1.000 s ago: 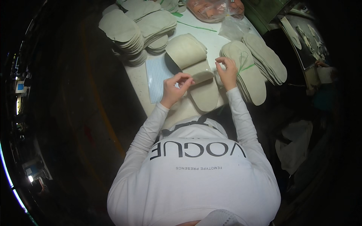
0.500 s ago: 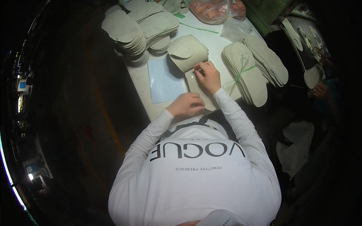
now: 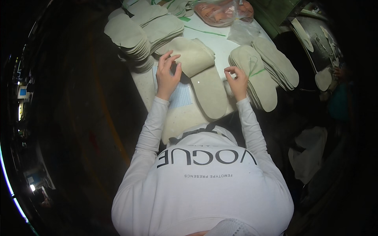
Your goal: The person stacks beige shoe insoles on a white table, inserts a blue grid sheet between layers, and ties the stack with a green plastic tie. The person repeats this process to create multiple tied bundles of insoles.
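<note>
In front of me a beige shoe insole [image 3: 210, 96] lies flat with its rounded end toward me, a small white dot on it. Several more insoles [image 3: 192, 55] curl over its far part. My left hand [image 3: 167, 78] is raised at the left side of the curled insoles, thumb and fingers apart, holding nothing visible. Beneath it, partly covered, is a sheet with a fine blue grid [image 3: 181, 97]. To the right of the flat insole, my right hand [image 3: 237, 82] has thumb and forefinger pinched together; anything between them is too small to make out.
Stacked insoles [image 3: 126, 33] stand at the table's far left. Bundles tied with green string [image 3: 252, 72] lie on the right, beside more insoles [image 3: 277, 63]. A clear bag of orange pieces [image 3: 224, 12] sits at the back. Another person's hand [image 3: 339, 74] shows at far right.
My left hand has gone from the insole's near end up and left to the curled insoles. My right hand has moved right, off the insole. The curled insoles' near flap has opened leftward.
</note>
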`<state>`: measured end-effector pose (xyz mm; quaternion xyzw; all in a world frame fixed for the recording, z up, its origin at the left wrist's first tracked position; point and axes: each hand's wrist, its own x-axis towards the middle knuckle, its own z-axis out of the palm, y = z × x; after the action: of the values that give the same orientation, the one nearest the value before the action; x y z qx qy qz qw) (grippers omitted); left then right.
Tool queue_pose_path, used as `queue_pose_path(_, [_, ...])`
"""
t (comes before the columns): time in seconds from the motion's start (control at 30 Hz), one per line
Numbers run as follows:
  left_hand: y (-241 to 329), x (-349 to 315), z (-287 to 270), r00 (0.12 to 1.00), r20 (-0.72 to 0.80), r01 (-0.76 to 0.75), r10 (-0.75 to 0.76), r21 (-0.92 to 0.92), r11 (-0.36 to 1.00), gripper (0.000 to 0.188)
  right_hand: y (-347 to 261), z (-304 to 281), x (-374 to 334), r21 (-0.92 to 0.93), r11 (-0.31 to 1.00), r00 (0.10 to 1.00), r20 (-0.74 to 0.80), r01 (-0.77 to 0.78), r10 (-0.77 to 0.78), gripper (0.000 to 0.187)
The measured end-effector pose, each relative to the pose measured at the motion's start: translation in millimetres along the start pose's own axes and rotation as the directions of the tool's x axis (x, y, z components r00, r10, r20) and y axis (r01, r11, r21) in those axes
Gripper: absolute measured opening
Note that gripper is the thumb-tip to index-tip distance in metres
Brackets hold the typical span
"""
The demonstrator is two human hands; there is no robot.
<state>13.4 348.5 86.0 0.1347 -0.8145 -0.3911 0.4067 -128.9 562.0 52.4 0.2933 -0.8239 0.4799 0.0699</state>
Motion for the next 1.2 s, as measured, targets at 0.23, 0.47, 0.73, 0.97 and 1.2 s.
queue_pose_path(0.23, [14.8,-80.7,19.4,0.563,0.811,-0.089,0.157,-0.13,0.988,0.02,7.7,5.8,-8.3,0.019,1.0,1.0,0.001,-0.018,0.018,0.006])
queue_pose_path(0.47, [11.6,-49.8,9.4,0.755,0.656,0.148,0.002,-0.173,0.974,0.022,13.0,-1.3,2.6,-0.01,1.0,1.0,0.005,0.0,0.0,0.009])
queue_pose_path(0.73, [8.8,-58.3,21.6,0.792,0.608,0.049,0.048,-0.142,0.989,0.023,4.4,16.4,8.1,-0.097,0.971,0.959,0.208,0.218,-0.195,0.015])
queue_pose_path(0.97, [8.6,-98.3,39.5,0.695,0.682,-0.158,0.23,-0.166,0.973,0.015,10.2,22.9,11.6,-0.162,0.944,0.955,0.115,0.288,-0.272,0.019])
queue_pose_path(1.2, [13.1,-47.6,15.3,0.944,0.229,0.315,-0.237,-0.415,0.853,0.013,5.0,11.9,14.7,0.049,0.997,0.998,-0.022,0.056,-0.055,0.026])
